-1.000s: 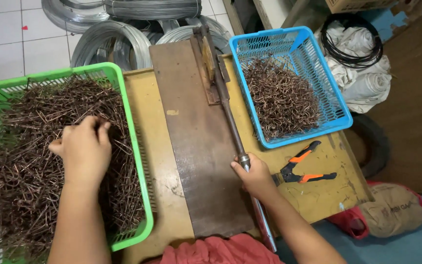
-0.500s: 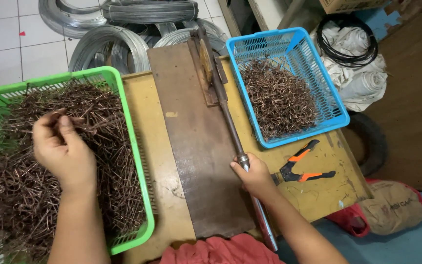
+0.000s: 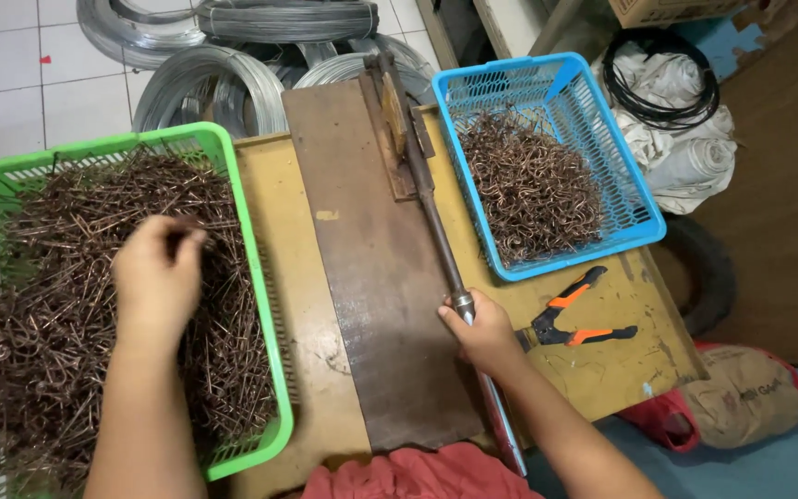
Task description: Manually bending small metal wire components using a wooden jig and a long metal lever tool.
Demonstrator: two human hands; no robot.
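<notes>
My left hand (image 3: 156,274) reaches into the green basket (image 3: 253,268) on the left, its fingers pinched among the heap of brown wire pieces (image 3: 48,305). Whether it holds a piece is hard to tell. My right hand (image 3: 484,334) is closed around the long metal lever handle (image 3: 431,212), which lies flat along the right edge of a dark metal plate (image 3: 371,277) on the yellow workbench (image 3: 297,277). A blue basket (image 3: 625,176) at the right holds bent brown wire hooks (image 3: 533,189).
Orange-and-black pliers (image 3: 576,319) lie on the bench right of the lever. Coils of grey wire (image 3: 205,88) sit on the tiled floor behind the bench. White sacks with a black cable (image 3: 681,129) and a brown bag (image 3: 750,397) lie to the right.
My left hand has shifted inside the green basket, first to the left and then back toward the middle, fingers closing into the wire pieces. My right hand has stayed on the lever handle.
</notes>
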